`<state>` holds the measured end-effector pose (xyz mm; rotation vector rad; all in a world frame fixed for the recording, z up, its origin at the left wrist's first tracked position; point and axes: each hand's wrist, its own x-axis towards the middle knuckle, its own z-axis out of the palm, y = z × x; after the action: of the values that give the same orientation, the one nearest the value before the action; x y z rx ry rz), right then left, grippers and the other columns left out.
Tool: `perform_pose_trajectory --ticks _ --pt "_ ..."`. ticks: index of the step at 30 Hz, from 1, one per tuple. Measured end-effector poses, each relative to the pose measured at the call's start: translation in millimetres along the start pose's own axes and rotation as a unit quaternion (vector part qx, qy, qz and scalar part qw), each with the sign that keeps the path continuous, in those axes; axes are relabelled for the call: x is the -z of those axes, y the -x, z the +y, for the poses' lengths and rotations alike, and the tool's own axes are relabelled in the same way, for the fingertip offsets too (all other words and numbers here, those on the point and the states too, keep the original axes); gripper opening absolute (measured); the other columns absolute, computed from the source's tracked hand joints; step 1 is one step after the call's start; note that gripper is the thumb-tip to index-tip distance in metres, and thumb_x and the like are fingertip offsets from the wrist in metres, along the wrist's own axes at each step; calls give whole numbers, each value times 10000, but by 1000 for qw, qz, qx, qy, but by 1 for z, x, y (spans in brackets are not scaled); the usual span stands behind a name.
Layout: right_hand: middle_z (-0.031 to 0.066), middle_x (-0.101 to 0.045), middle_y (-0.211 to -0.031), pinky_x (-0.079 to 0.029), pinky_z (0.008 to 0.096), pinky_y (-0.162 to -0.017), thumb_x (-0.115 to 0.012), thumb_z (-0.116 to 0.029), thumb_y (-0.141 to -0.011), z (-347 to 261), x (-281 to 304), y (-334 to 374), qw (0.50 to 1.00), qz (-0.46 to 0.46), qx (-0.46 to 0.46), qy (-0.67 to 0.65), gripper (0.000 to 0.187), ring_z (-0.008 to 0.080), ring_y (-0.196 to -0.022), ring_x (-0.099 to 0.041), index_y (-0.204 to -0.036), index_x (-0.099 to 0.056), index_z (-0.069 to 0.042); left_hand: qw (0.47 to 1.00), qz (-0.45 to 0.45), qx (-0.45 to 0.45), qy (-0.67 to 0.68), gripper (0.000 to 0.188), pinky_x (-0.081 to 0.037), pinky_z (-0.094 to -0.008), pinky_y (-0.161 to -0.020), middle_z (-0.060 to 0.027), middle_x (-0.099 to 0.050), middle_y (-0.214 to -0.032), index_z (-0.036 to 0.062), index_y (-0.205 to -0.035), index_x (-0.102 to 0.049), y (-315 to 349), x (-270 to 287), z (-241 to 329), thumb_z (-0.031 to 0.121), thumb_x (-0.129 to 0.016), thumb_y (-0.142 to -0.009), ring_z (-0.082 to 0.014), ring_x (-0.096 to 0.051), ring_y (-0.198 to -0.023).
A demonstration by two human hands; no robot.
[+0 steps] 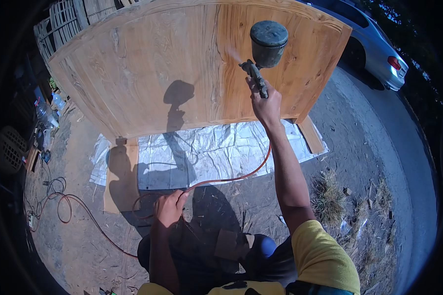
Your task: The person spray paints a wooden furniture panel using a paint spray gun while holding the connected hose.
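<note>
A spray gun point(255, 77) with a dark round cup point(269, 46) on top is gripped in my right hand point(268, 105), raised before a large wooden panel point(182, 64). Pale mist leaves its nozzle toward the panel's middle. The panel's right part is a deeper, glossier orange-brown; the left part looks paler and duller. Down at the lower middle, my left hand point(170, 207) is closed around a red-orange air hose point(216, 181), which curves up toward my right wrist. The gun's trigger is hidden by my fingers.
A silver sheet point(216, 147) lies under the panel, with boards point(121, 177) at its feet. More hose point(91, 216) loops over the ground at left, near plastic bottles point(47, 115) and a dark crate point(11, 147). A silver car point(379, 49) stands on the road at right, beyond dry grass point(328, 192).
</note>
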<state>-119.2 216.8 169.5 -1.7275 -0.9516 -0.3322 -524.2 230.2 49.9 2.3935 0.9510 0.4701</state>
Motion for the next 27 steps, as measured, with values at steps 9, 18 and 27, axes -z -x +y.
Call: perform_pose_trajectory --ticks 9,18,27 --pt "257 -653 -701 -504 451 -615 -740 -405 -1015 94 -49 91 995 -46 -87 31 418 419 -628 -649 -995 -742 12 999 -34 14 -34 303 -539 -582 -740 -207 -742 -895 103 -1034 -719 4 -1 7 377 -594 -1072 -472 -709 -863" --pt "311 -687 -779 -529 528 -672 -707 -510 -1007 172 -102 153 977 -100 -183 53 543 525 -793 -697 -951 -723 29 997 -41 55 -17 291 -538 -521 -730 -209 -727 -920 91 -1024 -747 17 11 24 351 -620 -1060 -461 -701 -889" --pt "325 -734 -899 -556 558 -817 -672 -647 -974 188 -104 163 943 -191 -252 101 715 515 -931 -727 -950 -737 64 996 -58 48 -43 328 -538 -532 -734 -215 -728 -882 86 -1022 -747 19 1 21 384 -613 -1057 -462 -708 -862"
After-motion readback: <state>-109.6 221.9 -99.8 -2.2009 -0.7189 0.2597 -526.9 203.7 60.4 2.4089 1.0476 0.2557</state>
